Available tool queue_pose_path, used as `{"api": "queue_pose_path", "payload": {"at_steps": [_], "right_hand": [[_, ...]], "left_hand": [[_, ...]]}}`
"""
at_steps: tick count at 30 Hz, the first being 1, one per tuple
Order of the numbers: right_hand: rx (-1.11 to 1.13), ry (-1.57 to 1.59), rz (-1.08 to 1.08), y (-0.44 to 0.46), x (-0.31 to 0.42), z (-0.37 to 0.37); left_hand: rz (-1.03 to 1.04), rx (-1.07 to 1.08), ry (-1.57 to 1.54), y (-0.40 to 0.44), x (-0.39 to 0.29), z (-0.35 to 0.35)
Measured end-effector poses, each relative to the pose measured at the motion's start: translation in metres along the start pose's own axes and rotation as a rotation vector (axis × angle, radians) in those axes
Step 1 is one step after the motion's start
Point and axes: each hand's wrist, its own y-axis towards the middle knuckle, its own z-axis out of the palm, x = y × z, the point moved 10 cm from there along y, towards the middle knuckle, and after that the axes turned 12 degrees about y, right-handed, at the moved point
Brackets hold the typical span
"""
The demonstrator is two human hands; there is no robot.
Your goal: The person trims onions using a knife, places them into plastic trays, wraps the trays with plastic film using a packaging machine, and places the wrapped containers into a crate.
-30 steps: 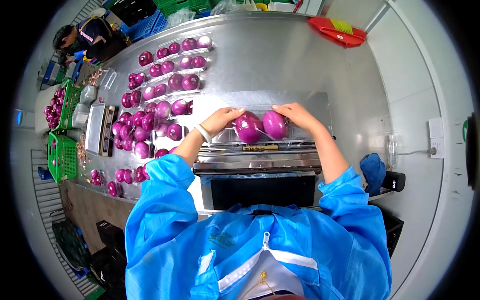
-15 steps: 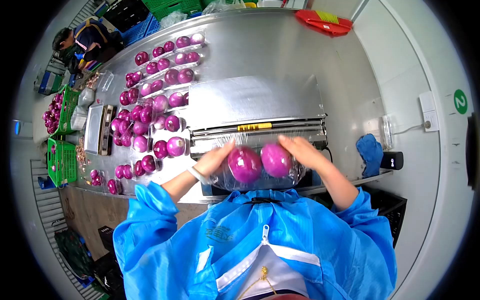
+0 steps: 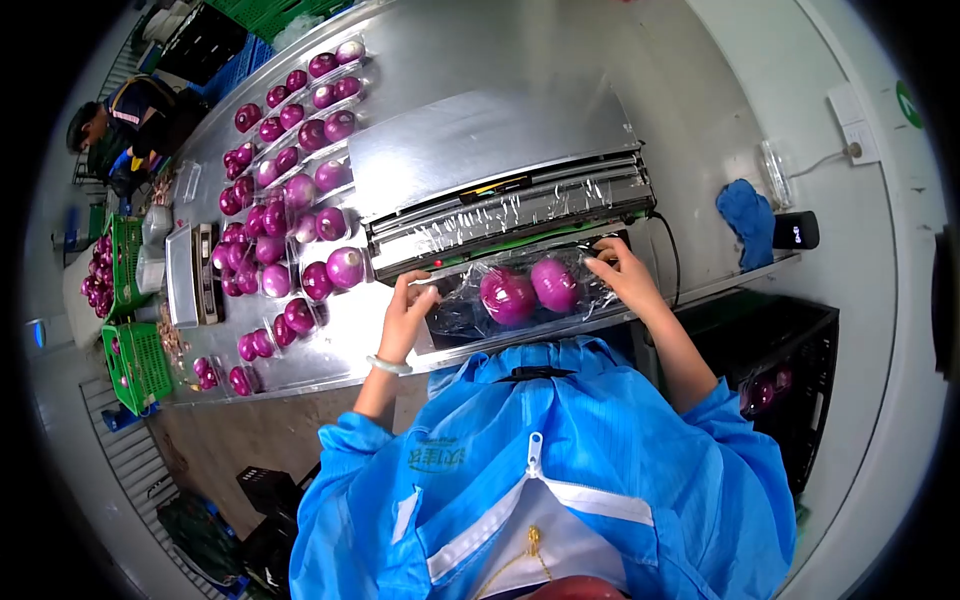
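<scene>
Two red onions point(image 3: 508, 296) sit side by side in a pack under clear plastic film point(image 3: 460, 300), on the dark front plate point(image 3: 455, 327) of a wrapping machine point(image 3: 500, 215). At the pack's left end, my left hand point(image 3: 405, 312) has its fingers bent and closed at the film's edge. My right hand point(image 3: 628, 277) pinches the film at the right end, thumb against fingers. The film looks wrinkled around the onions. Behind the pack, shreds of film cling to the machine's long roller area.
Several wrapped onion packs point(image 3: 330, 176) stand in rows on the steel table point(image 3: 440, 60) to the left. Beyond them are a scale point(image 3: 192, 275) and green crates point(image 3: 137, 365). A blue cloth point(image 3: 745, 222) lies at right by a black device point(image 3: 796, 230). A co-worker point(image 3: 130, 125) bends at far left.
The onion pack has come down onto the dark plate, and the machine's roller area behind it is now uncovered. My hands have moved to the pack's ends. The camera view has turned.
</scene>
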Motion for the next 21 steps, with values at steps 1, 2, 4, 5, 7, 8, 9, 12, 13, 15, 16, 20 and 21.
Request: {"api": "queue_pose_path", "payload": {"at_steps": [1,2,4,5,7,8,9,12,13,15,16,20,21], "right_hand": [[-0.054,0.034,-0.054,-0.004,0.000,0.001],[-0.104,0.068,-0.106,-0.009,-0.002,0.004],[-0.177,0.149,-0.115,-0.014,-0.010,0.012],[-0.205,0.199,-0.071,-0.015,-0.018,0.017],[-0.270,0.328,-0.059,-0.026,-0.015,0.014],[-0.314,0.348,-0.052,-0.038,-0.012,0.004],[-0.343,0.345,-0.074,-0.054,-0.001,-0.006],[-0.474,0.315,-0.119,-0.103,0.006,-0.034],[-0.548,0.361,-0.099,-0.116,-0.011,-0.042],[-0.693,0.337,-0.063,-0.135,-0.057,-0.048],[-0.756,0.267,-0.052,-0.140,-0.082,-0.048],[-0.962,0.164,-0.110,-0.127,-0.128,-0.010],[-0.985,0.659,0.013,-0.120,-0.170,0.007]], "left_hand": [[0.057,-0.045,0.000,-0.007,-0.002,0.003],[0.110,-0.092,-0.001,-0.013,-0.005,0.008],[0.116,-0.179,-0.081,-0.019,-0.009,0.031],[0.080,-0.211,-0.232,-0.019,-0.004,0.042],[0.020,-0.277,-0.323,-0.021,-0.005,0.050],[0.054,-0.292,-0.235,-0.019,-0.006,0.045],[0.085,-0.308,-0.147,-0.016,-0.003,0.036],[0.233,-0.329,0.197,-0.009,-0.006,0.027],[0.246,-0.319,0.287,-0.006,-0.014,0.030],[0.265,-0.296,0.512,0.004,-0.014,0.042],[0.354,-0.264,0.696,0.009,-0.018,0.058],[0.683,-0.084,1.220,0.019,-0.045,0.135],[0.737,-0.025,1.175,0.020,-0.052,0.157]]}}
